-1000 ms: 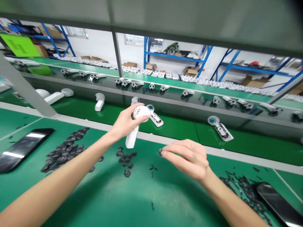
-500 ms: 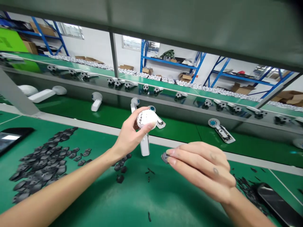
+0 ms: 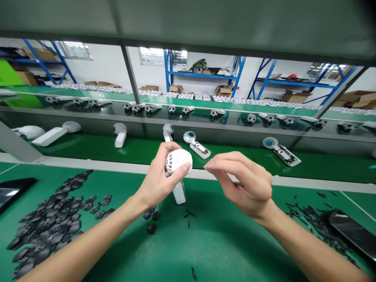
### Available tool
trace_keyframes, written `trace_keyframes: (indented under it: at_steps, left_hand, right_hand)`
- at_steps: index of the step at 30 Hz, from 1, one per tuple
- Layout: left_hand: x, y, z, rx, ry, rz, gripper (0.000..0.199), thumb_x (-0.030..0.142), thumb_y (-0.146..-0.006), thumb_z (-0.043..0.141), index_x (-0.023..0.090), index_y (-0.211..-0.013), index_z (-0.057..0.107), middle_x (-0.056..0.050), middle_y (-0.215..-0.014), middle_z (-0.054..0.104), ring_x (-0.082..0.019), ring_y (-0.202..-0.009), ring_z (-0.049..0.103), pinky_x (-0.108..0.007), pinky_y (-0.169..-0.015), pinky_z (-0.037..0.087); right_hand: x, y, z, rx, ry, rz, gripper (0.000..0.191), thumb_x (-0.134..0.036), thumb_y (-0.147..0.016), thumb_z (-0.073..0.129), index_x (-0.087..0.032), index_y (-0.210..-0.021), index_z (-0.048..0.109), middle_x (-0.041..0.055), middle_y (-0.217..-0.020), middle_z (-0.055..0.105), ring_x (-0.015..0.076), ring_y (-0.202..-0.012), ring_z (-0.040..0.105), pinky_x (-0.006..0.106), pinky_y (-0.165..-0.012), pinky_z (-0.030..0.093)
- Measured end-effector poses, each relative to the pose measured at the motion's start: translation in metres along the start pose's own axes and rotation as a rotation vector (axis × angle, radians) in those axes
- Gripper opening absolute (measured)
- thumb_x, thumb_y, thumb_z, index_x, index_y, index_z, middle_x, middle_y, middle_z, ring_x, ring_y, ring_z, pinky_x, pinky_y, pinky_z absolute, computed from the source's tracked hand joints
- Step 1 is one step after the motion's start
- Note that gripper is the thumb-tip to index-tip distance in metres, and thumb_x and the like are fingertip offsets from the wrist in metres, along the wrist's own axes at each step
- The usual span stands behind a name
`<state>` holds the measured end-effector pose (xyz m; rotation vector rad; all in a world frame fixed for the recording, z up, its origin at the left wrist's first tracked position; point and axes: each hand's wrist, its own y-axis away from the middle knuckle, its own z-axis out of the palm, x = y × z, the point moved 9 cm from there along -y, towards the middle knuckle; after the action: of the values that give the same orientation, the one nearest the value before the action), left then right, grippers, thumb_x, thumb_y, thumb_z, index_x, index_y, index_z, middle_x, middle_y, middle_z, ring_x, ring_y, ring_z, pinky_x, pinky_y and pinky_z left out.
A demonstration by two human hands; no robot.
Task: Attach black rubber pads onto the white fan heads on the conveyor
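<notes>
My left hand [image 3: 157,184] is closed round the round vented head of a small white handheld fan [image 3: 180,158]. The thumb presses on the head's front, and the white handle hangs down below the hand. To the right of the fan, apart from it, is my right hand [image 3: 242,178], its thumb and fingertips pinched together. Whatever lies between those fingertips is hidden. Below the fan on the green table are a few loose black pieces [image 3: 151,228] and several thin black strips [image 3: 188,224].
A heap of dark grey plates [image 3: 48,229] covers the left of the table. At the right lie thin black strips [image 3: 315,221] beside a black device [image 3: 349,231]. Beyond the table's pale edge, opened fans [image 3: 199,149] lie on a green belt [image 3: 147,156]. An overhead panel [image 3: 188,23] hangs above.
My right hand has turned and risen toward the fan's height; the dark grey plate seen in its fingertips is out of sight. The fan in my left hand sits slightly lower in view.
</notes>
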<state>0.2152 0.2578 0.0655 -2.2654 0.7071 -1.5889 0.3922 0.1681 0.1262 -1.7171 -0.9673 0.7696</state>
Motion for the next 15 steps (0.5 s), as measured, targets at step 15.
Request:
trace_keyframes:
  at_steps: [15]
  left_hand:
    - [0.005, 0.018, 0.004, 0.141, 0.09, 0.039, 0.035, 0.05, -0.105, 0.062, 0.022, -0.127, 0.061, -0.005, -0.107, 0.068, -0.017, -0.082, 0.065, -0.027, -0.068, 0.056]
  right_hand:
    - [0.065, 0.049, 0.054, 0.042, -0.645, 0.982, 0.022, -0.038, -0.08, 0.091, -0.022, -0.074, 0.077, 0.0003, -0.073, 0.073, 0.0149, -0.063, 0.065, 0.026, -0.056, 0.056]
